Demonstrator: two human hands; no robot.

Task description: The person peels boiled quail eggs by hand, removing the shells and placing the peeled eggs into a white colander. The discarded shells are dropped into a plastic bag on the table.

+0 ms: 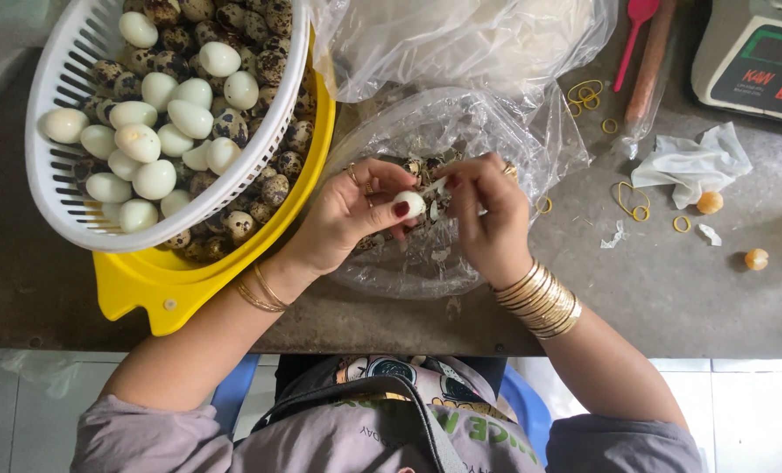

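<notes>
Overhead view of two bare hands peeling a small egg above a shell-filled plastic bag (496,140), which serves as the landmark here. The left hand (347,215) hovers over the bag's left half, its fingers curled closed around a partly peeled quail egg (408,204), pinched between thumb and fingertips (the nails are painted dark red). The right hand (487,210) is over the bag's centre, its thumb and forefinger nipped together on a flake of shell (436,186) just beside the egg's upper edge; the remaining fingers are folded loosely inward. A stack of gold bangles (540,302) circles the right wrist, below the bag's lower right rim. To the left of the bag, a white slotted basket (58,88) holds peeled white eggs (146,149) over speckled unpeeled ones (268,188), and rests tilted in a yellow tub (146,285). To the right of the bag, yellow rubber bands (629,200), a crumpled tissue (693,162) and two loose egg yolks (710,202) lie on the grey counter (671,289). Above and to the right of the bag are a pink spoon (634,31) and a weighing scale (754,57).
</notes>
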